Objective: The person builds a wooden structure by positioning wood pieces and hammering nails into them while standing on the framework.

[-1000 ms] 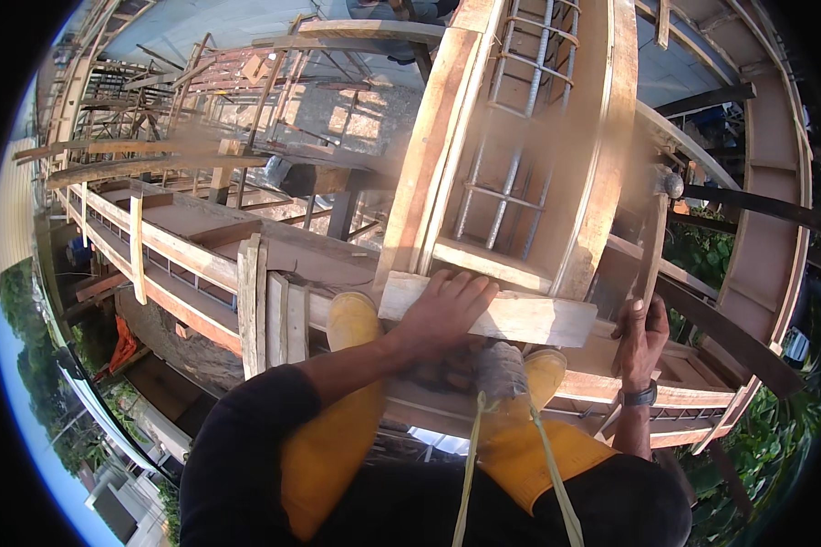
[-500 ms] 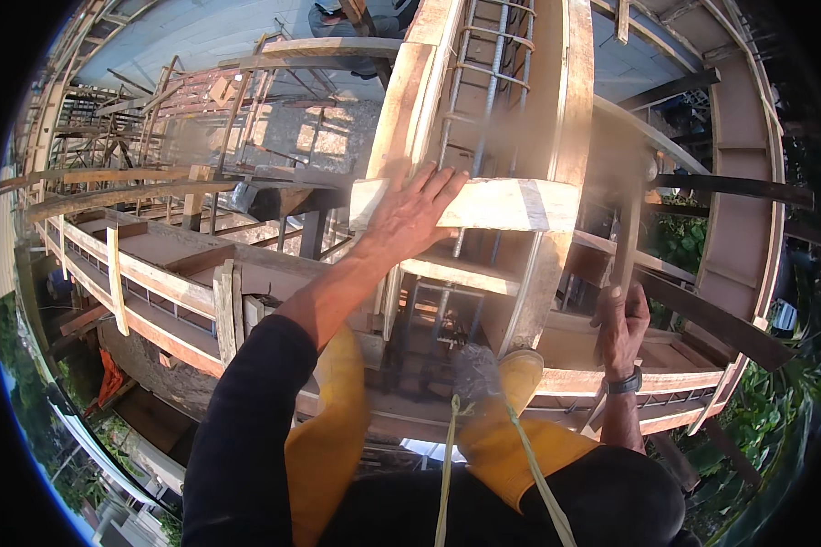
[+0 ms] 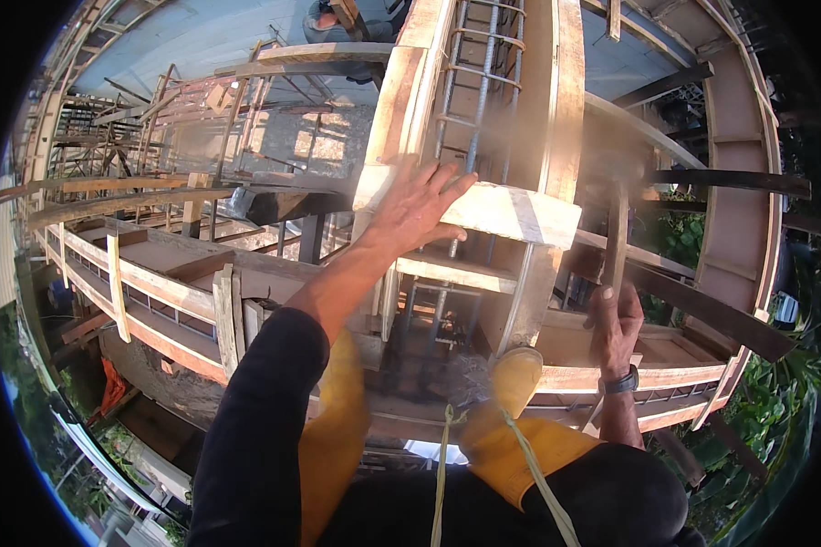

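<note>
While the left hand (image 3: 417, 208) lies flat with fingers spread on the short pale plank (image 3: 511, 211), the plank sits crosswise over the wooden beam formwork (image 3: 556, 100), its long axis running left to right above the rebar cage (image 3: 470, 82). Lower right, the right hand (image 3: 614, 321) is clenched around a hammer handle (image 3: 618, 242) pointing upward, its head blurred.

Bright daylight. Above the right hand (image 3: 614, 321), the hammer (image 3: 617, 205) smears with motion blur. Straight edges bend toward the black rim.
</note>
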`<control>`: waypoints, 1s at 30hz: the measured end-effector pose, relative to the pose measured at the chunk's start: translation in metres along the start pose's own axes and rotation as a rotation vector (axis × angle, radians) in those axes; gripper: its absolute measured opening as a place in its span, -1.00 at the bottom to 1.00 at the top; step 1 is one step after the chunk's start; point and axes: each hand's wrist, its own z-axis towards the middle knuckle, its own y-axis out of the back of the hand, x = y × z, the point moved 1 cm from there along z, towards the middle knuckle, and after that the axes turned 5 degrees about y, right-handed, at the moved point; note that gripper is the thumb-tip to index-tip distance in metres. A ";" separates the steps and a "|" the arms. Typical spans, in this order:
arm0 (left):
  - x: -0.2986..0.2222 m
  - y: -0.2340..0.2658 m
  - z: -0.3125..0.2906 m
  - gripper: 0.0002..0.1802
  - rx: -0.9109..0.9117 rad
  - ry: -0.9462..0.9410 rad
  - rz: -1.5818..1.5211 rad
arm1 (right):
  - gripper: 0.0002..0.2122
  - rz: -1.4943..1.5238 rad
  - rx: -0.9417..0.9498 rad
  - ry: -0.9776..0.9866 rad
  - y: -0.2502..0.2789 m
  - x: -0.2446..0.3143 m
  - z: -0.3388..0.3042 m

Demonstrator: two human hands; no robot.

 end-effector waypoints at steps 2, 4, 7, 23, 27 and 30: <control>-0.009 -0.003 -0.002 0.17 -0.088 0.045 0.038 | -0.72 0.030 0.021 0.021 0.000 -0.006 0.001; -0.022 -0.008 0.002 0.18 -0.051 0.055 0.031 | -0.72 0.029 0.023 0.003 0.000 -0.007 0.000; -0.023 -0.021 0.004 0.14 -0.118 0.061 0.075 | -0.73 0.010 0.041 -0.020 -0.004 -0.006 0.000; -0.020 -0.014 0.005 0.10 -0.135 0.024 0.113 | -0.68 -0.025 0.103 -0.040 -0.007 -0.009 -0.007; -0.017 -0.010 0.005 0.10 -0.143 0.041 0.072 | -0.68 -0.045 0.133 -0.013 -0.001 -0.019 -0.017; -0.018 -0.009 0.004 0.08 -0.114 0.055 0.088 | -0.69 -0.420 0.185 0.177 0.001 -0.029 -0.017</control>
